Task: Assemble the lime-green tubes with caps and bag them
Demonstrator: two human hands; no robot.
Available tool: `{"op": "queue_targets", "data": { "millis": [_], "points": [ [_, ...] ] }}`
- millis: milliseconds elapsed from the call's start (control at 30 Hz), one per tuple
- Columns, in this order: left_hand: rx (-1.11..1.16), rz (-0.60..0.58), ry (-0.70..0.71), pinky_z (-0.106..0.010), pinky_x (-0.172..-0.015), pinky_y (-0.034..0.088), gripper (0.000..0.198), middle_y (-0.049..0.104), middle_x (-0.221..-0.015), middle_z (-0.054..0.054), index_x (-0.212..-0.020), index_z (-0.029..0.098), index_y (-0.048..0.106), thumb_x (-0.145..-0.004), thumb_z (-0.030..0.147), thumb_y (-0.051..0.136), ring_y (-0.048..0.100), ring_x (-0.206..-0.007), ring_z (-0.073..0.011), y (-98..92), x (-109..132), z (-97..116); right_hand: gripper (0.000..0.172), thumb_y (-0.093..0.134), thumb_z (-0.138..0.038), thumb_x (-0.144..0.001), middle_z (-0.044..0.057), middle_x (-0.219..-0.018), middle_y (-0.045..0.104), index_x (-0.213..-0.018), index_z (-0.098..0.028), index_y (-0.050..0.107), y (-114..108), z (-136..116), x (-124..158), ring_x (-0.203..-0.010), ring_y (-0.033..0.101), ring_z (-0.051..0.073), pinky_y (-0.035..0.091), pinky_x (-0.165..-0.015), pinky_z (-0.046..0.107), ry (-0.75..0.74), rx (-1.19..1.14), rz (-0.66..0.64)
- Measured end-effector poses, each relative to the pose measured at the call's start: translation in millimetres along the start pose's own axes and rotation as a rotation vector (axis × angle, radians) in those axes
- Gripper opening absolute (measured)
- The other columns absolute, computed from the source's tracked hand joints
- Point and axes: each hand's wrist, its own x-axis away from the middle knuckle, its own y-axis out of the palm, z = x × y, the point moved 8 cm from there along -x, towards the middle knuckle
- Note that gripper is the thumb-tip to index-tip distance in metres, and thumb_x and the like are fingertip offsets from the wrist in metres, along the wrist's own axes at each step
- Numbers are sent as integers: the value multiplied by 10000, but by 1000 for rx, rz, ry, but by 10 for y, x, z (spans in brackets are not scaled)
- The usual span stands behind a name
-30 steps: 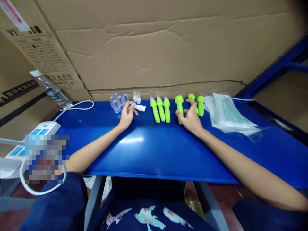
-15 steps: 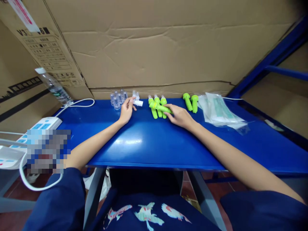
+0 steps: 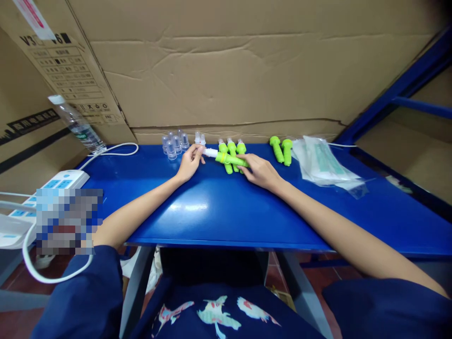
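My left hand pinches a small white cylindrical plastic piece by its left end, which the fingers partly hide. My right hand is closed around the rear of a lime-green flashlight-shaped plastic body. The white piece meets the wide head of this body; how deep it sits inside I cannot tell. Just behind lie three similar green bodies with clear tips. Two small white pieces with clear tops stand past my left fingers. Several clear domed caps stand to the left.
Two green bodies without tips lie at the right, beside clear plastic bags. A water bottle, a white cable and a power strip are at the left. Cardboard walls the back of the blue table.
My left hand has moved slightly right and turned the white piece toward the green body. The two now touch end to end. The green body has shifted a little lower.
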Motion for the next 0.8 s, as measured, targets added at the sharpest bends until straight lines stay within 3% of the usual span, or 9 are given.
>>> {"op": "queue_targets", "data": {
  "millis": [333, 533, 667, 800],
  "points": [
    [20, -65, 26, -252, -653, 492, 441, 686, -810, -29, -1066, 180, 656, -942, 596, 580, 619, -640, -120, 30, -1, 18, 366, 460, -324, -981, 189, -1179, 700, -1281, -152, 579, -41, 29, 27, -1102, 674, 336, 559, -931, 507, 25, -38, 52],
    [53, -124, 8, -264, -745, 534, 461, 699, -957, -65, -1221, 190, 572, -921, 531, 650, 668, -767, -135, 92, 11, -76, 349, 457, -324, -983, 186, -1159, 701, -1257, -146, 579, -23, 33, 27, -1079, 673, 323, 552, -917, 470, 30, -2, 67],
    [70, -180, 44, -274, -827, 540, 455, 690, -1117, -104, -1181, 180, 590, -914, 543, 654, 678, -925, -158, 140, 16, -83, 315, 502, -300, -974, 176, -1124, 707, -1238, -151, 586, -14, 34, 37, -1038, 678, 323, 561, -890, 464, -18, 17, 126],
    [23, -213, 32, -266, -807, 526, 417, 693, -1126, -100, -1143, 166, 620, -938, 529, 624, 677, -885, -147, 163, 22, -88, 299, 537, -285, -971, 168, -1116, 704, -1239, -160, 585, -12, 40, 52, -1030, 677, 320, 562, -892, 459, -58, 1, 173]
  ]
}}
